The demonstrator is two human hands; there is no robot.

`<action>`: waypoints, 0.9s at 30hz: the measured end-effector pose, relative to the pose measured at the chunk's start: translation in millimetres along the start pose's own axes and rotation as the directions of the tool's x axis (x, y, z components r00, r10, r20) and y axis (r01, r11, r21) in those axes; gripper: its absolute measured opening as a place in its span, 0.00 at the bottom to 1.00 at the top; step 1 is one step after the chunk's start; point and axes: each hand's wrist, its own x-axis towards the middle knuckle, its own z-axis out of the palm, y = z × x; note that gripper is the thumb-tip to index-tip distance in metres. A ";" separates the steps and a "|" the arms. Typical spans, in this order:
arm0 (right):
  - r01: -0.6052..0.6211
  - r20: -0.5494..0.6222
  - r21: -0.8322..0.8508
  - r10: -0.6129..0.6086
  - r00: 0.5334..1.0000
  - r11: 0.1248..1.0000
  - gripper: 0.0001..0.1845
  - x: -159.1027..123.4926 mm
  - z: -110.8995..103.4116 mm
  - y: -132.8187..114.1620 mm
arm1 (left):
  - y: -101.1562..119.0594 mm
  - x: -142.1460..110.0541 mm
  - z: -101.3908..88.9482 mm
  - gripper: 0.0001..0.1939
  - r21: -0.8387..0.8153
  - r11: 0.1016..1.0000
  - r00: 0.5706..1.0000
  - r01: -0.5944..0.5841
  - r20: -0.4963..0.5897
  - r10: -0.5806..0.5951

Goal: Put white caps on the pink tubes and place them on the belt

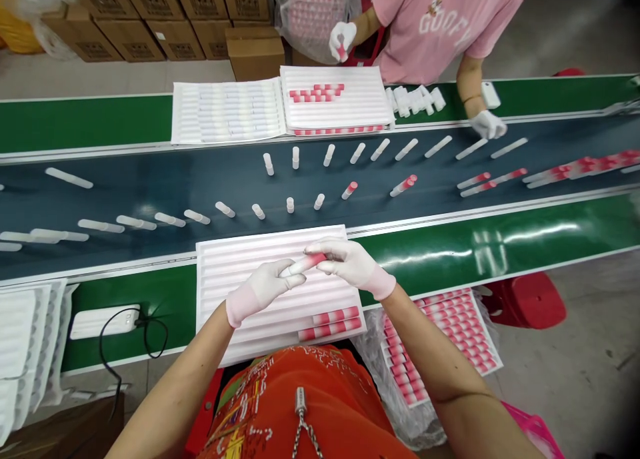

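Observation:
Both my hands wear white gloves and hold one small tube (pixel 303 266) between them, slantwise above a white ribbed tray (pixel 235 272). My left hand (pixel 265 286) pinches its white end. Fingers of my right hand (pixel 353 262) close round its red end. In the tray's lower right corner lie rows of red-and-white tubes (pixel 336 324). Beyond the tray, a dark conveyor belt (pixel 165 179) carries upright white tubes (pixel 290 205) and some with red ends (pixel 350 190).
Across the belt a co-worker in a pink shirt (pixel 440 26) handles tubes beside two trays (pixel 333 116). A corded white device (pixel 103 322) sits left, near stacked trays (pixel 30 339). Filled trays (pixel 450 332) and a red stool (pixel 535 299) stand right. Cardboard boxes (pixel 180 39) line the back.

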 end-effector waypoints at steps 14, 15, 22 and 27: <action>-0.230 -0.709 -0.227 0.001 0.705 0.946 0.22 30.4 -52.2 40.8 | -20.2 95.2 21.4 0.39 0.128 0.986 0.929 -0.111 -0.338 0.149; -0.284 -0.781 -0.315 -0.078 0.619 0.905 0.20 42.2 -72.3 47.0 | -21.6 116.4 20.3 0.40 0.112 0.989 0.896 -0.095 -0.423 0.135; -0.502 -0.849 -0.373 -0.068 0.525 0.780 0.17 110.3 -161.2 91.4 | 2.3 241.7 36.8 0.33 0.065 0.994 0.879 -0.086 -0.464 0.106; -0.548 -0.834 -0.429 -0.083 0.545 0.717 0.38 86.5 -158.9 92.3 | 7.4 277.0 45.0 0.17 0.096 0.991 0.928 -0.092 -0.352 0.121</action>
